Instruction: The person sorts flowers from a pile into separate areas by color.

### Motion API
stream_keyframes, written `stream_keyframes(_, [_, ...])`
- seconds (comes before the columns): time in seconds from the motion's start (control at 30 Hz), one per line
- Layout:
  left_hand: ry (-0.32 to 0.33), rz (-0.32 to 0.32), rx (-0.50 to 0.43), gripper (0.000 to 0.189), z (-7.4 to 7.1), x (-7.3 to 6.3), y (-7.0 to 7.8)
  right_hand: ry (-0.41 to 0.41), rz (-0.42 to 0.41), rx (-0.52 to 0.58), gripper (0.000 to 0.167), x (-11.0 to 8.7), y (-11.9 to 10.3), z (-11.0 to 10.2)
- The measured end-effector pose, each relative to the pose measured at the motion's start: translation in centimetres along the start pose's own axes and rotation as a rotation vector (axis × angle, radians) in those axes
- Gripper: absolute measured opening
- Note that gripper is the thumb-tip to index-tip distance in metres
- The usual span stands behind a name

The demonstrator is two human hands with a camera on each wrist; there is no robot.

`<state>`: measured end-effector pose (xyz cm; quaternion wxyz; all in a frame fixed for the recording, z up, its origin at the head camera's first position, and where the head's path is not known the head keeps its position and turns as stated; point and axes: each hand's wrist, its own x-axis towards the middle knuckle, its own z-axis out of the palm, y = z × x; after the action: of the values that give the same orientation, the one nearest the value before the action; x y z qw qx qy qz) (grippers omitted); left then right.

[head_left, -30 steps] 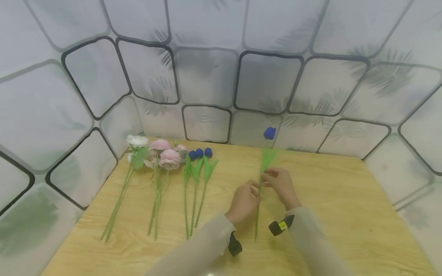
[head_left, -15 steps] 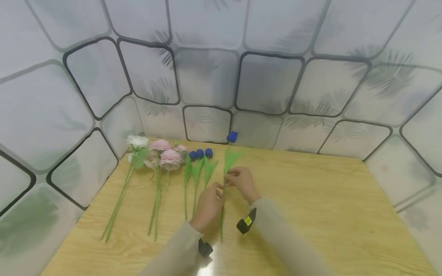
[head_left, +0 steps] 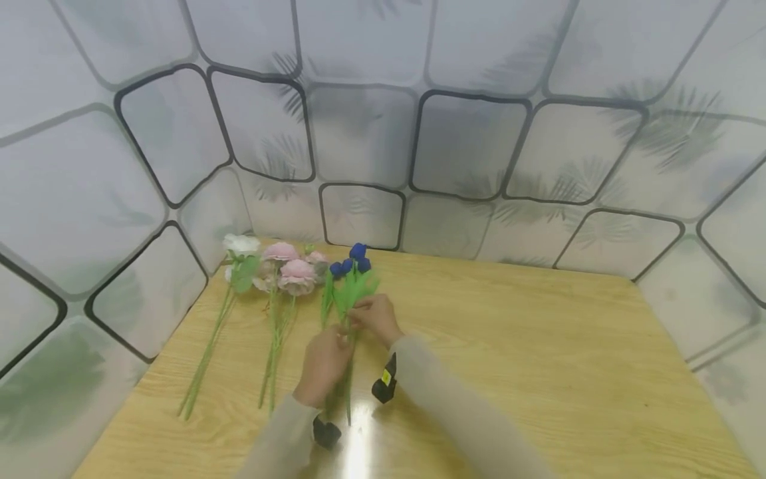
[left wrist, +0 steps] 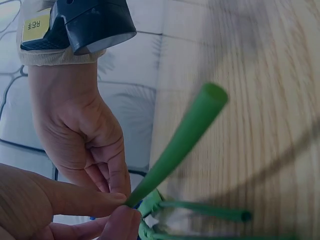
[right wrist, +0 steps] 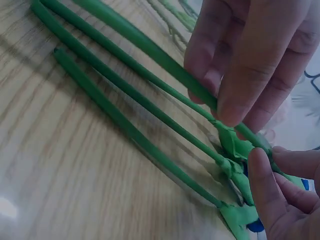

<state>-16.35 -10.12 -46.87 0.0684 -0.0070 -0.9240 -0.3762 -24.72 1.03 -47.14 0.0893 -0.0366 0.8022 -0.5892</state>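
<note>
An artificial blue tulip [head_left: 358,251] is held over several others, blossom toward the far table edge. My left hand [head_left: 326,362] pinches its green stem [left wrist: 180,145] between thumb and forefinger, and the free stem end sticks out toward the left wrist camera. Higher up, close to the leaves, my right hand [right wrist: 290,195] pinches the same stem. Beneath lie the other blue tulips [head_left: 336,270], their stems [right wrist: 135,135] side by side on the wood in the right wrist view. In the head view my hands partly cover those stems.
Left of the tulips lie pink peony-like flowers [head_left: 297,274] on long stems. White flowers [head_left: 241,245] lie farther left. The wooden table [head_left: 509,346] meets patterned wall panels [head_left: 467,146] at the back. Light glares on the wood near the front.
Both hands have carried the blue tulip leftward, from right of the others to above them. Its blossom now overlaps the group. The pink and white flowers have stayed put.
</note>
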Motion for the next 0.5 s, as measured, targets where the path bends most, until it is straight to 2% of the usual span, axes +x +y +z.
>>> stream_keyframes(0.17, [0.035, 0.010, 0.031, 0.025, -0.8, -0.1, -1.1, -0.011, -0.003, -0.067, 0.016, 0.3, -0.5, 1.6])
stream_keyframes(0.33, [0.036, -0.018, 0.038, 0.026, -1.0, 0.2, -1.9, -0.006, -0.031, -0.115, 0.009, 0.4, -0.9, 2.5])
stream_keyframes(0.5, [0.032, -0.043, 0.059, 0.024, -0.9, 0.5, -2.4, 0.008, -0.016, -0.125, 0.005, 1.1, -0.3, 3.3])
